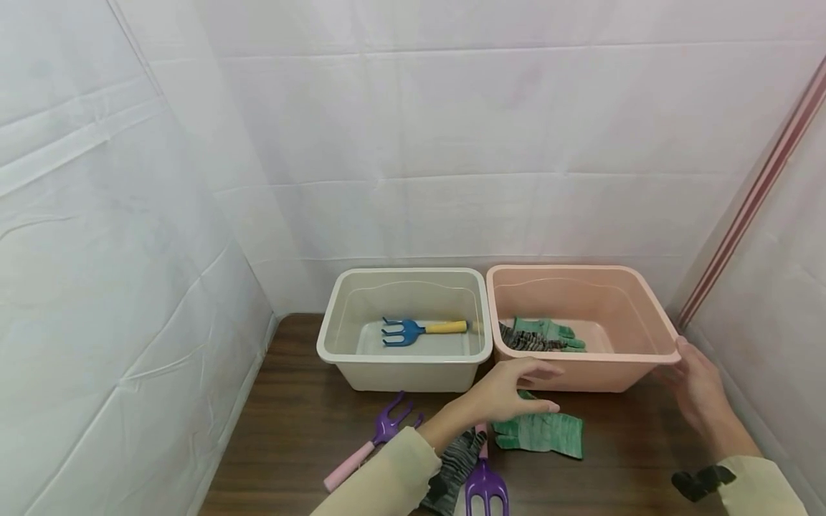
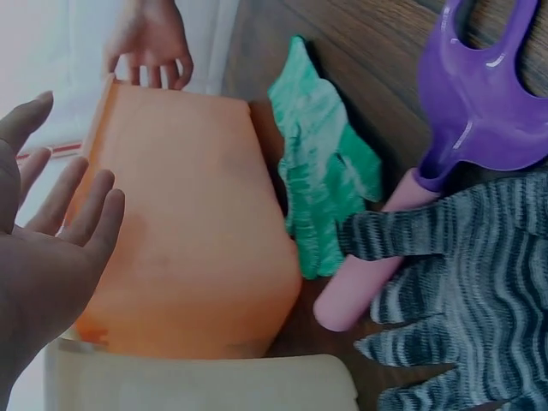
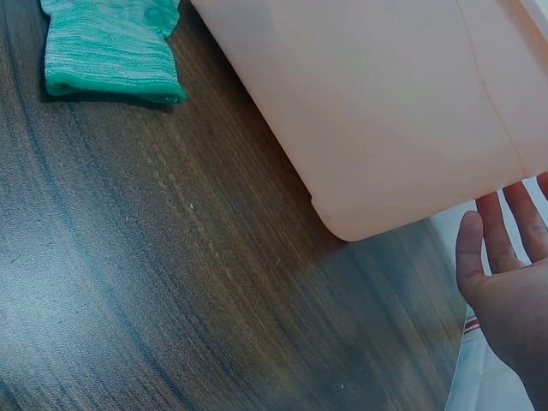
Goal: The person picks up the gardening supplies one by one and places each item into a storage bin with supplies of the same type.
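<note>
My left hand [image 1: 510, 390] hovers in front of the pink bin [image 1: 581, 364], fingers spread and holding nothing. In the left wrist view its palm and parted fingers show beside the bin wall. My right hand [image 1: 695, 383] touches the pink bin's right side near the front corner, its fingers fairly straight in the right wrist view. Inside that bin lie a green glove [image 1: 542, 328] and a dark striped glove [image 1: 525, 340]. Another green glove [image 1: 545, 432] rests on the table below my left hand.
A grey-white bin [image 1: 406, 367] stands left of the pink one, holding a blue hand fork with a yellow handle [image 1: 419, 330]. Up front lie two purple hand forks [image 1: 387, 428] with pink handles and a grey-black striped glove [image 1: 454, 469]. White sheeting [image 1: 413, 143] surrounds the table [image 1: 277, 430].
</note>
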A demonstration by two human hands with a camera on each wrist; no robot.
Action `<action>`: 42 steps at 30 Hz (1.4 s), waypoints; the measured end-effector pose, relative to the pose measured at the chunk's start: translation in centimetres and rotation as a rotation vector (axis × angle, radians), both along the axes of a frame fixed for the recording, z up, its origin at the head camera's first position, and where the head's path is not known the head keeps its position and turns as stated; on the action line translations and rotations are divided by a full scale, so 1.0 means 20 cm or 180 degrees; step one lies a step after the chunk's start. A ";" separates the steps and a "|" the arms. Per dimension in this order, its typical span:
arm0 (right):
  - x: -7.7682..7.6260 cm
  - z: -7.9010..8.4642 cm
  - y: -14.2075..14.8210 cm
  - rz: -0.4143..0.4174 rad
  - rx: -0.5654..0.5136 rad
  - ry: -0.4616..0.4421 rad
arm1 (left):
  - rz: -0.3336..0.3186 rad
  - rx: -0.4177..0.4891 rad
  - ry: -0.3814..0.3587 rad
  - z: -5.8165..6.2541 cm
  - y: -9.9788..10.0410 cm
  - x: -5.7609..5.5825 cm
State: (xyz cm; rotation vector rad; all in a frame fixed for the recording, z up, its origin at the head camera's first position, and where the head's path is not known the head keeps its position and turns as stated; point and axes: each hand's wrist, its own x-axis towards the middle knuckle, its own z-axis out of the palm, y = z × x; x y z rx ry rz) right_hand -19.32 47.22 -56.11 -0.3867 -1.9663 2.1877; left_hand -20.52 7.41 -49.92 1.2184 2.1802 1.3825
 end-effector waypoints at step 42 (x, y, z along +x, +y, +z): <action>0.00 0.00 0.01 0.0059 0.0128 -0.0044 | 0.0597 -0.0740 0.0009 -0.36 0.00 0.00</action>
